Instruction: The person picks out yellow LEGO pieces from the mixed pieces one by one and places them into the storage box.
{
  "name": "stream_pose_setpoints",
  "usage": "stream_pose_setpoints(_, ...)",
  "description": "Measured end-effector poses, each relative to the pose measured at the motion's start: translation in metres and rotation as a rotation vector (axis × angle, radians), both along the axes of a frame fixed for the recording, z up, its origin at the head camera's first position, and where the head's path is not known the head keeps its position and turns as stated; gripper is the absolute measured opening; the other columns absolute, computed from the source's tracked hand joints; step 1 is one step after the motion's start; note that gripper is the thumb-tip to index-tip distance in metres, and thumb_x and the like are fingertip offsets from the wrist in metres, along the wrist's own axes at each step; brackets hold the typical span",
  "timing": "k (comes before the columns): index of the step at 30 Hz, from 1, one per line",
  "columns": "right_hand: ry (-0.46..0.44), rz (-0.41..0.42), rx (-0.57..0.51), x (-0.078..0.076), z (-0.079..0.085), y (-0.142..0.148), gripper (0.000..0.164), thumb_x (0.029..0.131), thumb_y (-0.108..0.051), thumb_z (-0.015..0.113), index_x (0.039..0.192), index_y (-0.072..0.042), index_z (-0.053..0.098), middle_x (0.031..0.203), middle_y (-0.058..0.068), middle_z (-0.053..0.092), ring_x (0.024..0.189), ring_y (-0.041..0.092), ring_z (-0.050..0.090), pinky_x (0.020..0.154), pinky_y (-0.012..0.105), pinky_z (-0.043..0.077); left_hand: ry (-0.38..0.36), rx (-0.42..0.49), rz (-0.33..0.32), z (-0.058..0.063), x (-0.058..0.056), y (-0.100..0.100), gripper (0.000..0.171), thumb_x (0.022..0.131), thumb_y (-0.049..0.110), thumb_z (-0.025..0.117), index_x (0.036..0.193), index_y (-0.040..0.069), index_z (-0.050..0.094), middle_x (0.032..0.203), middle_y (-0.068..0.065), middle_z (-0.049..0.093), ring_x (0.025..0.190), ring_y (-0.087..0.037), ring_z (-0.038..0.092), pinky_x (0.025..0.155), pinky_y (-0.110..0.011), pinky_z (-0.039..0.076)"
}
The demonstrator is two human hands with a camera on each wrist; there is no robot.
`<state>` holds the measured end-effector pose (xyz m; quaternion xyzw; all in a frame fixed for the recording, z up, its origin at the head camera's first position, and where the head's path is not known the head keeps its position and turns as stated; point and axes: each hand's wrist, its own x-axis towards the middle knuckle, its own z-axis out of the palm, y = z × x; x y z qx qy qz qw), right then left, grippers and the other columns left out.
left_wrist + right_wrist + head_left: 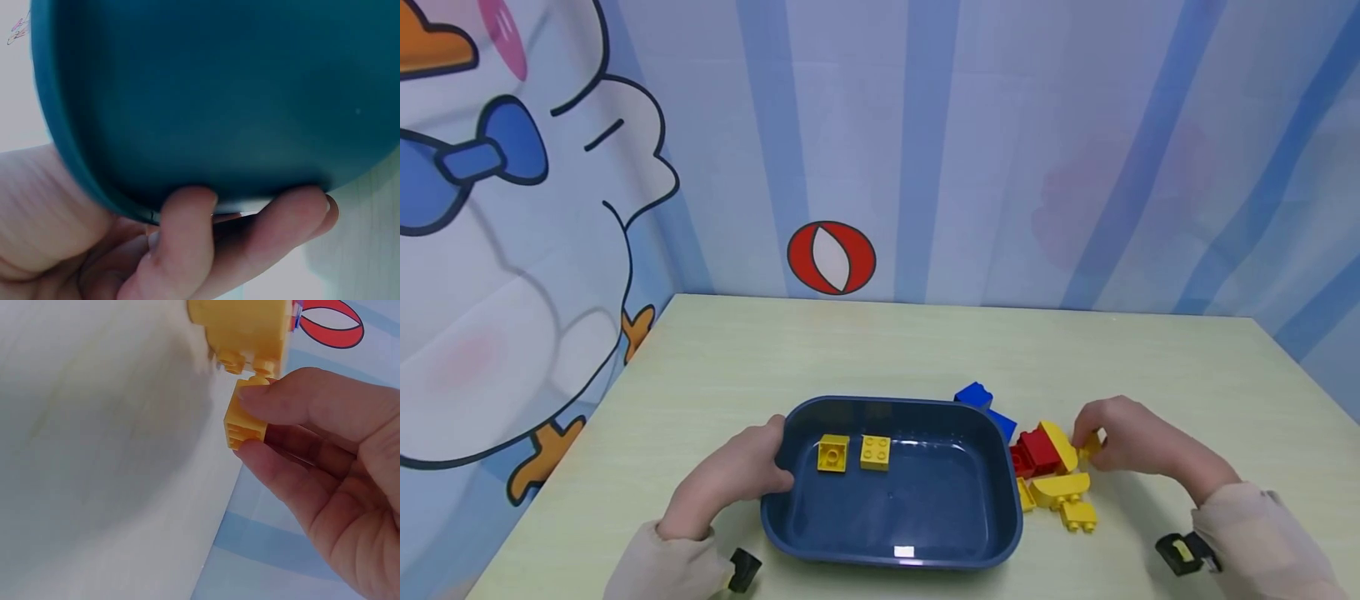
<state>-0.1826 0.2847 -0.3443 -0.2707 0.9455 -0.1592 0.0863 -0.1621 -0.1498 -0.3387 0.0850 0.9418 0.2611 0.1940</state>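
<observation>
A dark blue tray [891,521] stands on the table, and two yellow bricks [875,452] lie inside it toward the back left. My left hand [741,467] grips the tray at its left end, thumb over the rim; in the left wrist view its fingers [187,231] bend against the outer wall. Right of the tray, my right hand [1123,437] pinches a small yellow brick [244,415] between thumb and fingertips. That brick is close beside the pile, near a yellow curved block [1057,446] next to a red brick [1039,451].
More yellow bricks [1078,515] lie at the pile's front, by the tray's right wall. Blue bricks [974,395] sit behind the tray's back right corner. The pale table [925,350] ends at a blue striped backdrop [1000,167] printed with a cartoon figure and a red ball.
</observation>
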Motion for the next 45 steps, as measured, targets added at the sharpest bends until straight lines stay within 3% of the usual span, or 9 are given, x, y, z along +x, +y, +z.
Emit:
stream_pose_setpoints(7,0.024,-0.014,0.019,-0.001,0.014,-0.007,0.023,0.067,0.006,0.073,0.080,-0.013,0.071,0.082,-0.005,0.062,0.069,0.011,0.050,0.059,0.023,0.047,0.006,0.006,-0.004,0.000,0.000,0.000,0.075,0.077,0.001,0.066,0.135,-0.018,0.024,0.111,-0.024,0.056,0.070,-0.021,0.054,0.060,-0.031,0.046)
stream_pose_setpoints(15,0.035,0.026,0.035,-0.006,0.027,-0.027,0.024,0.066,0.008,0.073,0.080,-0.012,0.071,0.083,-0.004,0.063,0.071,0.012,0.053,0.062,0.025,0.049,0.016,0.005,-0.004,0.001,0.002,0.000,0.075,0.076,0.001,0.066,0.135,-0.019,0.024,0.113,-0.026,0.055,0.073,-0.022,0.054,0.062,-0.031,0.045)
stream_pose_setpoints(30,0.054,0.163,0.089,-0.014,0.057,-0.089,0.021,0.066,0.007,0.075,0.079,-0.010,0.073,0.083,-0.003,0.064,0.074,0.013,0.057,0.062,0.025,0.051,0.005,0.013,0.004,0.000,0.001,0.000,0.073,0.077,0.001,0.065,0.135,-0.017,0.025,0.112,-0.025,0.055,0.069,-0.020,0.054,0.059,-0.030,0.045)
stream_pose_setpoints(45,0.074,0.333,0.168,-0.015,0.064,-0.160,0.022,0.066,0.001,0.080,0.084,-0.009,0.075,0.086,-0.001,0.066,0.079,0.015,0.058,0.070,0.024,0.050,0.009,0.007,-0.004,0.000,0.002,0.000,0.074,0.078,0.001,0.066,0.135,-0.018,0.024,0.112,-0.025,0.055,0.071,-0.021,0.053,0.061,-0.030,0.045)
